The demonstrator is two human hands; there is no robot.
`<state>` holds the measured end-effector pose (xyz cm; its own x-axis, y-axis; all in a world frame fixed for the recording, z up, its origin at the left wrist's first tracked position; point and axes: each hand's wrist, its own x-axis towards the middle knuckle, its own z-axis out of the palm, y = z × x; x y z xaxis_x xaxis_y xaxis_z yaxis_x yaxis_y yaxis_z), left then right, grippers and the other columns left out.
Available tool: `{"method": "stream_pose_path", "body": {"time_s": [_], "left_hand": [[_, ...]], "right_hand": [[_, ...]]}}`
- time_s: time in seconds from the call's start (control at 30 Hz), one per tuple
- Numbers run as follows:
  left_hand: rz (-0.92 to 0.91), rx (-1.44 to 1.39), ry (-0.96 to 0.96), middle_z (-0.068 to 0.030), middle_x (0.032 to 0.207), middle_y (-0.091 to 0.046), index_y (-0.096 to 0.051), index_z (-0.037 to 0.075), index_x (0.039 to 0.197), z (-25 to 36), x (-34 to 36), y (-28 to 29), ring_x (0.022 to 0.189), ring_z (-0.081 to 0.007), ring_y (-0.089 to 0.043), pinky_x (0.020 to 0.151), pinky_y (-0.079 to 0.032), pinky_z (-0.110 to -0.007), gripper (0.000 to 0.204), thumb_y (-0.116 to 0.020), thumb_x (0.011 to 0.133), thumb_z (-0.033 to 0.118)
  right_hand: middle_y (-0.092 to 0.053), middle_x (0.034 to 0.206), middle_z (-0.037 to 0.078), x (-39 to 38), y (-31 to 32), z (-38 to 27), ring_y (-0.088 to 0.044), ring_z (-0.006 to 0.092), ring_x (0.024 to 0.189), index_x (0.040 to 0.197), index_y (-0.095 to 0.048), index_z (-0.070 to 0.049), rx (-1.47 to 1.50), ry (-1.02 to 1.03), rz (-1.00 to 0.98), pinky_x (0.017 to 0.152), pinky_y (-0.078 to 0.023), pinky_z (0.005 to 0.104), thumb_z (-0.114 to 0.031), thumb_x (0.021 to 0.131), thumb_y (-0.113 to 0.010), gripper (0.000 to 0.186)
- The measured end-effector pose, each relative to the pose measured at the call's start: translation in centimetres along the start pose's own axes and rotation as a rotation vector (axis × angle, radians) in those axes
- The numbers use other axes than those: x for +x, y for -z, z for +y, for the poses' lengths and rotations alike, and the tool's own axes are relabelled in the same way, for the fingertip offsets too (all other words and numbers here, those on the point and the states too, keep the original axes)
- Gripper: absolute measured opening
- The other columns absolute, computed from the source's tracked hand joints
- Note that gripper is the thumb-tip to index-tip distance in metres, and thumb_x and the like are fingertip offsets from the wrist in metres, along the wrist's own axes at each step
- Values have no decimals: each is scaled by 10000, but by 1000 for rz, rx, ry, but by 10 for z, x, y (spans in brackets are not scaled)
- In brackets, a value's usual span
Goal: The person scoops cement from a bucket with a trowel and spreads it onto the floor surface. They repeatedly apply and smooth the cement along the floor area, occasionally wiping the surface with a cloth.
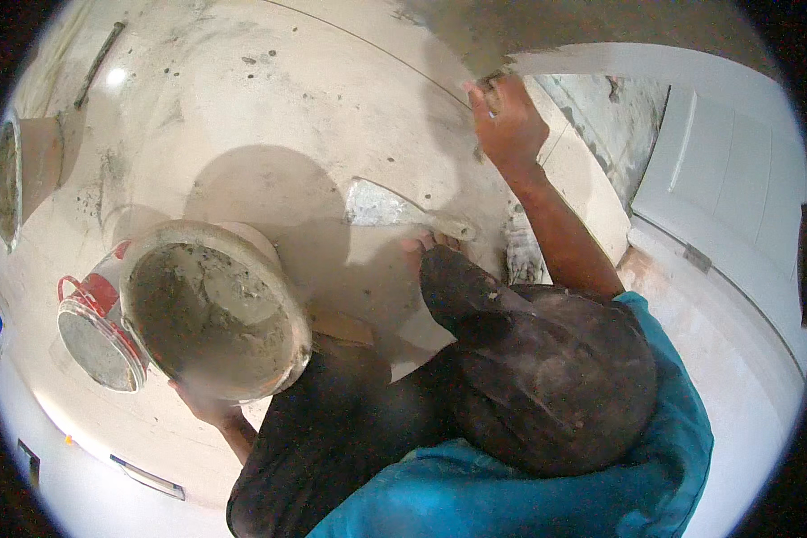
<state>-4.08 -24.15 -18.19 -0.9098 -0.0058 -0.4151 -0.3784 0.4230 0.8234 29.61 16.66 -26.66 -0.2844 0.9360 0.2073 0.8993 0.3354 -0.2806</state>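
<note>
My left hand [208,408] is at the lower left rim of a round bucket [298,336], its fingers partly hidden beneath it. The bucket is tilted toward me, with wet grey mortar [233,296] inside. My right hand [511,125] is raised at the upper right, closed round the rounded handle of what looks like a trowel [492,97]. Its blade meets the grey wet plaster [547,27] at the top and is hard to make out. A wide scraper [381,206] with a mortar-smeared blade lies on the floor by my foot [438,238].
A red-handled pail [103,345] of grey material stands left of the bucket. Farther left is another tilted bucket [40,166]. A dark stick [99,65] lies at the far left. On the right is a white panelled door [726,170], with a rough patch [614,117] beside it.
</note>
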Motion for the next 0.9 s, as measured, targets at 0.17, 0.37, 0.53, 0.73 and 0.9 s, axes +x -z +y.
{"method": "stream_pose_path", "body": {"time_s": [0.17, 0.37, 0.53, 0.73, 0.9], "left_hand": [[-1, -49, 88, -164, 1510, -360, -332, 43, 1486, -2, 2, -1, 1355, -324, -386, 1143, -313, -463, 586, -296, 1055, 438], [-120, 178, -55, -166, 1505, -366, -348, 40, 1476, -14, 13, 16, 1353, -326, -385, 1142, -310, -460, 587, -299, 1054, 445], [-51, 189, -49, -173, 1500, -368, -349, 35, 1474, -7, 7, 7, 1350, -326, -387, 1137, -315, -456, 590, -301, 1054, 448], [36, -69, 102, -172, 1499, -372, -345, 38, 1478, 3, -2, -5, 1342, -325, -396, 1130, -325, -458, 583, -303, 1056, 439], [-5, 451, -90, -177, 1510, -355, -302, 39, 1500, -7, 10, 8, 1355, -320, -388, 1127, -342, -451, 577, -294, 1061, 412]], "right_hand": [[-698, 1028, 106, 15, -19, -19, -687, 304, 925, 1092, -681, -82, 22, 47, -159, 758, -547, 408, -467, 909, -623, 430], [-674, 1183, 143, 61, -24, -37, -659, 358, 1048, 1243, -647, -110, -133, -75, -388, 888, -520, 452, -565, 942, -497, 565], [-685, 1133, 166, 69, 3, -27, -657, 373, 1030, 1223, -639, -80, -153, -113, -467, 874, -519, 461, -547, 957, -465, 566], [-678, 1095, 135, 31, 19, -5, -657, 357, 970, 1121, -643, -98, -68, -182, -276, 812, -524, 469, -437, 949, -531, 396], [-643, 1162, 121, 35, -21, -28, -658, 319, 1013, 1193, -609, -97, -32, 75, -272, 827, -546, 446, -391, 944, -529, 393]]}}
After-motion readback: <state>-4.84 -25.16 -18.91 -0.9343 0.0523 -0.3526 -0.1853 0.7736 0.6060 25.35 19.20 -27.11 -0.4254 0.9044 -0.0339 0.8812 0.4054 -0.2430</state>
